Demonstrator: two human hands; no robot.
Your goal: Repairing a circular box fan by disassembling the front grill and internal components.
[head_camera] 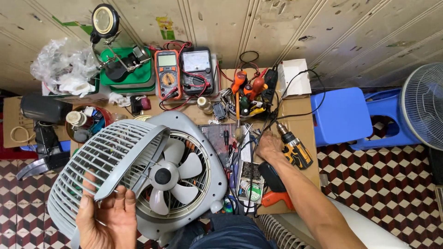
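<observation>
A grey box fan (184, 175) lies face up on the workbench, its white blades (173, 177) exposed. My left hand (104, 216) holds the detached grey front grille (99, 166), tilted up off the fan's left side, fingers through its slats. My right hand (268, 146) reaches across to the cluttered middle of the bench, resting among wires and small tools beside a yellow and black cordless drill (295, 150). Whether its fingers grip anything is hidden.
Two multimeters (184, 71) stand at the back, next to a cup of screwdrivers (247, 94) and a magnifier stand on a green base (124, 69). An orange-handled tool (277, 196) lies under my forearm. Blue plastic stools (341, 115) and a standing fan (424, 103) sit right.
</observation>
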